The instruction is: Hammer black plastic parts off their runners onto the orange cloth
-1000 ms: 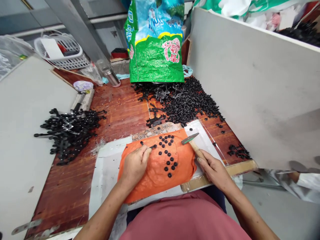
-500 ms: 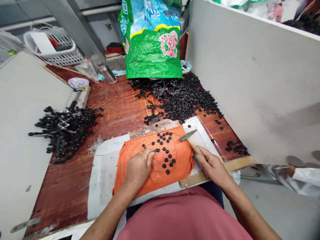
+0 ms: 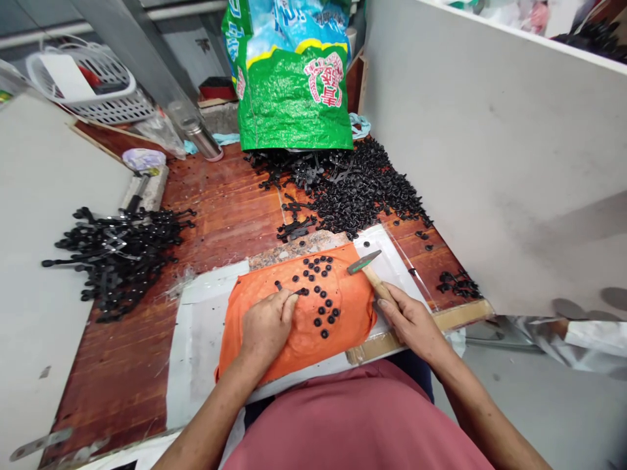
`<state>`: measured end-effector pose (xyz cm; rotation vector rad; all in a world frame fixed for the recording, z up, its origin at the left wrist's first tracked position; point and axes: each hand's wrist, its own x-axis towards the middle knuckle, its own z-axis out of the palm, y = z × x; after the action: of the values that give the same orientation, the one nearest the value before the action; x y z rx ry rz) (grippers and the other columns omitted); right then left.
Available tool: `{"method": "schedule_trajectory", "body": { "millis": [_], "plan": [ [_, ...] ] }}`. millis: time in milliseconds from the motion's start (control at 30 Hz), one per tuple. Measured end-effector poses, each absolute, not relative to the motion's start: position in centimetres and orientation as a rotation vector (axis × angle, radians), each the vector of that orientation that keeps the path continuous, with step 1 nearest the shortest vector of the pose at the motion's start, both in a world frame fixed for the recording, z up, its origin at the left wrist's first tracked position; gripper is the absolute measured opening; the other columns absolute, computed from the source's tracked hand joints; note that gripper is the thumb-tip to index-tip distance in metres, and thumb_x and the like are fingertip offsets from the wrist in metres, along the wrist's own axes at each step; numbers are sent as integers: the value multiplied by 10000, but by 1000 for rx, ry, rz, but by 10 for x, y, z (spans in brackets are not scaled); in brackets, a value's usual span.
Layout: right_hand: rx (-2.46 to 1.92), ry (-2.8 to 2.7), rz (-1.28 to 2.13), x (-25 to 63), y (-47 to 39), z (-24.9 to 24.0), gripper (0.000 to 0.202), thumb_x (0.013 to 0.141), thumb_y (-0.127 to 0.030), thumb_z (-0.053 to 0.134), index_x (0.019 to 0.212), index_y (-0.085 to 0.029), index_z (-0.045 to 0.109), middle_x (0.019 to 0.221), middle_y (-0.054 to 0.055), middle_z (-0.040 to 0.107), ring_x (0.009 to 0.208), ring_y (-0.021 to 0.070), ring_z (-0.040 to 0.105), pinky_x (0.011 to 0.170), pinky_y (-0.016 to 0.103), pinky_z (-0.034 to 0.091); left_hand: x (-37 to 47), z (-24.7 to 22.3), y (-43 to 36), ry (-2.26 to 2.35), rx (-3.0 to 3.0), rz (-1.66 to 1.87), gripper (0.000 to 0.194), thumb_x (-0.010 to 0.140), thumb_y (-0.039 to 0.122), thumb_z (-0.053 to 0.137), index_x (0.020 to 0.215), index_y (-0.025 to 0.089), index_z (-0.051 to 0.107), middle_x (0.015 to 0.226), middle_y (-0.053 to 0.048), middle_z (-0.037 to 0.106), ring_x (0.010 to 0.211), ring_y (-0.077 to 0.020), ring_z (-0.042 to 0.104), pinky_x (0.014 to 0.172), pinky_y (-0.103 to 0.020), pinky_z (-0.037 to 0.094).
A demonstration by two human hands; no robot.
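My right hand [image 3: 409,320] is closed around the wooden handle of a hammer [image 3: 364,262], whose narrow head hovers over the right edge of an orange cloth [image 3: 259,339]. Over the cloth's left part, my left hand [image 3: 267,323] pinches a small black strip with round ends [image 3: 298,292]; part of it is hidden by the fingers. Several small round black pieces [image 3: 327,303] lie scattered on the cloth, mostly right of my left hand. A pale sheet [image 3: 189,346] lies under the cloth.
A big heap of small black parts [image 3: 362,189] spreads before a green bag [image 3: 294,111]. To the left lies a pile of black linked strips [image 3: 120,254]. Grey panels [image 3: 490,143] flank the wooden table [image 3: 225,202]. A steel flask [image 3: 203,140] and white basket [image 3: 98,98] stand behind.
The whole view has shifted slightly, so everything sits a little further left. Both hands keep their holds, and the hammer stays in nearly the same place over the cloth.
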<state>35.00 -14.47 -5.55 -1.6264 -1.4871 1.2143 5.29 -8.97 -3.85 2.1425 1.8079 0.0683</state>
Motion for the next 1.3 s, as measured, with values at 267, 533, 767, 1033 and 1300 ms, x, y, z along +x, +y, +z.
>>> {"method": "schedule_trajectory", "body": {
  "millis": [267, 533, 767, 1033, 1300],
  "plan": [
    [-1620, -1536, 1178, 351, -143, -55, 437, 1029, -482, 459, 1322, -203, 626, 955, 17, 705, 874, 213, 629, 798, 280, 491, 56, -42, -96, 1785, 2302, 104, 351, 1032, 367, 433, 969, 231, 750, 959, -69, 800, 881, -248, 725, 795, -332, 466],
    [-1684, -1900, 980, 336, -149, -32, 501, 1069, -423, 381, 1544, -292, 471, 1328, 86, 709, 1114, 291, 709, 955, 386, 526, 53, -38, -91, 1828, 2122, 139, 344, 1013, 377, 444, 852, 221, 705, 841, -54, 774, 785, -219, 706, 670, -294, 417],
    [-1740, -1900, 845, 332, -132, -31, 467, 1068, -373, 378, 1512, -315, 508, 1395, 52, 671, 1192, 283, 692, 970, 408, 565, 20, -28, -81, 1833, 1931, 505, 320, 986, 392, 429, 823, 227, 649, 722, 19, 693, 685, -165, 647, 644, -264, 410],
    [-1876, -1792, 848, 346, -124, -60, 485, 1058, -449, 378, 1492, -282, 517, 1327, 58, 716, 1150, 296, 712, 938, 418, 575, 26, -30, -31, 1655, 2246, 581, 238, 929, 218, 555, 1065, 251, 747, 1023, -32, 786, 956, -219, 710, 856, -313, 509],
    [-1899, -1777, 840, 345, -124, -64, 499, 1042, -455, 419, 1496, -276, 519, 1319, 69, 721, 1167, 295, 704, 989, 407, 551, 41, -35, -28, 1574, 2230, 258, 161, 931, 249, 621, 956, 259, 780, 965, -15, 808, 885, -227, 740, 769, -316, 513]
  ]
}}
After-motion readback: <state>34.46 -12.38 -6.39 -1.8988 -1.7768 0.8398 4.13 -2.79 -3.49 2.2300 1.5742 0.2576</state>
